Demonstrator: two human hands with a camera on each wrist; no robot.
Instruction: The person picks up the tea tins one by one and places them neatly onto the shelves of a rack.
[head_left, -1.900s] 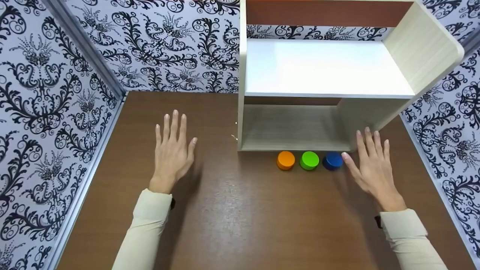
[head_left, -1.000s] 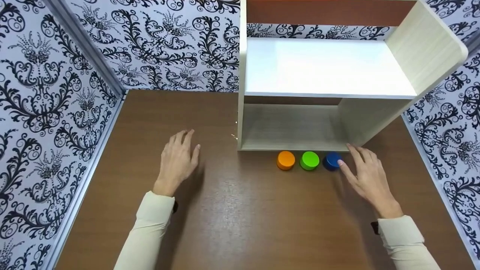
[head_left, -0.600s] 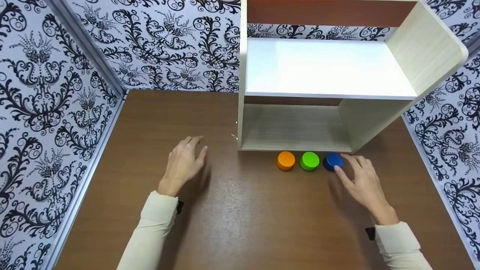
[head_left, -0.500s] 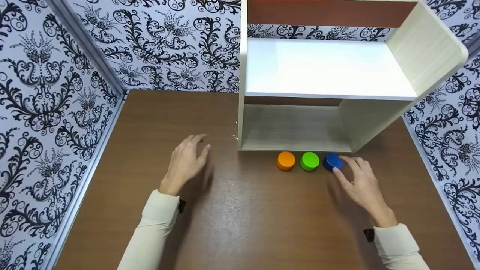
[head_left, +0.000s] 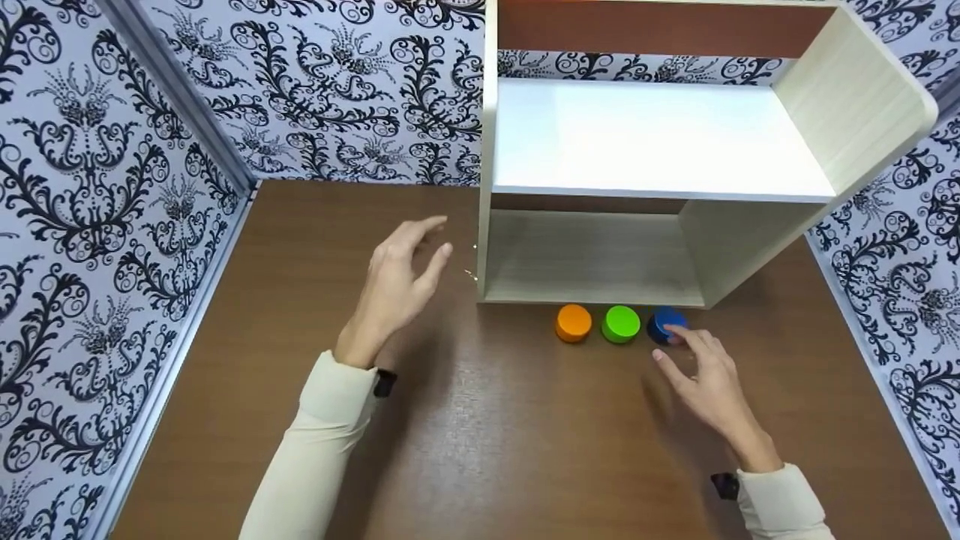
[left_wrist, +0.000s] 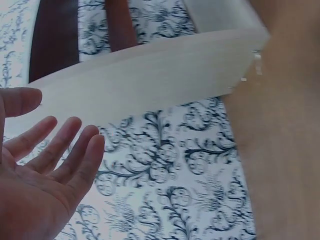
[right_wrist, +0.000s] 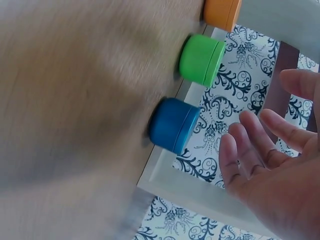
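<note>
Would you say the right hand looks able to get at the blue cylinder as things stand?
Probably yes: the right hand hovers close to the blue cylinder, fingers apart and holding nothing, and the right wrist view shows nothing between them.

Looks like a small partitioned booth to me, tbh, with black-and-white scroll-patterned walls point(head_left: 352, 90), a grey corner strip point(head_left: 182, 90) and a shelf unit point(head_left: 660, 139) on a brown surface point(head_left: 517, 450).
</note>
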